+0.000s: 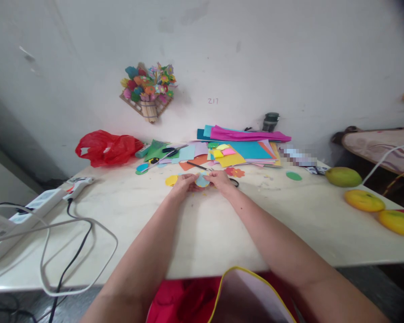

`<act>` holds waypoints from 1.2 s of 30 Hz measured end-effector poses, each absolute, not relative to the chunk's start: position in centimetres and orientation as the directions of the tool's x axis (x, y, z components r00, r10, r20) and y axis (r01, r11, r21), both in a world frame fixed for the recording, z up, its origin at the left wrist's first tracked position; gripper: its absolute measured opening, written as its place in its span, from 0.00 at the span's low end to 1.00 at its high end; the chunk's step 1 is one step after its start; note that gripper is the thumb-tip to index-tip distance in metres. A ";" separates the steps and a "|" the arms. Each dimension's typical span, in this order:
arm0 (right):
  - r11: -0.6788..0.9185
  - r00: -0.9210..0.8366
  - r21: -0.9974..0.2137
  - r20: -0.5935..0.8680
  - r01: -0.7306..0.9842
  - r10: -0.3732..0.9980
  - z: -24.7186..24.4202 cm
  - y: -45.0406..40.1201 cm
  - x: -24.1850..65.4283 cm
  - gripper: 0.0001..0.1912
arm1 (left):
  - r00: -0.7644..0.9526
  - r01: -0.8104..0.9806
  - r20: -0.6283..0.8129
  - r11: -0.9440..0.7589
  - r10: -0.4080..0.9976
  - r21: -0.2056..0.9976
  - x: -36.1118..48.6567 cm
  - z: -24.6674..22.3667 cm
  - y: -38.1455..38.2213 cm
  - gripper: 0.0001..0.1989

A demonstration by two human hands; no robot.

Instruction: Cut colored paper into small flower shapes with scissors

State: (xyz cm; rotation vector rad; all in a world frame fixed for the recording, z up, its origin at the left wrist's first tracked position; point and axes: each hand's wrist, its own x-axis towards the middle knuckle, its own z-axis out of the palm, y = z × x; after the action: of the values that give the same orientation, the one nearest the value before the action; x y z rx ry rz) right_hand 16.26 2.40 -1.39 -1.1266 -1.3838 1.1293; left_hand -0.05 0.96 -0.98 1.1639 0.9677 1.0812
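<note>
A small light-blue paper piece is held between my two hands above the table. My left hand pinches its left edge, and my right hand grips the right edge. Just left of my left hand lies a yellow paper piece. Dark scissor handles stick out beside my right hand. Behind my hands are a dark pencil-like stick, an orange sheet and red and orange paper flowers.
Coloured sheets are stacked near the wall. A red plastic bag and power strips with looping cables are on the left. Mangoes, a green paper oval and a dark cup are on the right.
</note>
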 end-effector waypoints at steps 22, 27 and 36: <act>0.112 -0.122 -0.994 0.109 0.015 0.987 -1.9 2.6 16.3 0.12 | 0.132 -0.022 0.040 -0.038 0.990 0.999 0.2 -1.5 0.8 0.17; 0.138 -0.148 -0.988 0.126 0.068 0.981 -1.6 2.4 16.3 0.10 | 0.119 -0.007 0.029 -0.029 0.992 1.000 0.4 -1.4 0.7 0.17; 0.101 0.016 -0.342 0.324 0.934 0.946 3.6 1.5 19.9 0.11 | 0.068 -0.110 0.029 -0.021 0.997 0.994 0.4 -1.2 0.8 0.15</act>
State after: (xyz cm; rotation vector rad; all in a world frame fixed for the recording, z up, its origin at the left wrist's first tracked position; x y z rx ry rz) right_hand 19.95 1.47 3.64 -1.8318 -1.9166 0.0326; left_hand 0.41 0.84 -1.23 1.1789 1.0657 1.2257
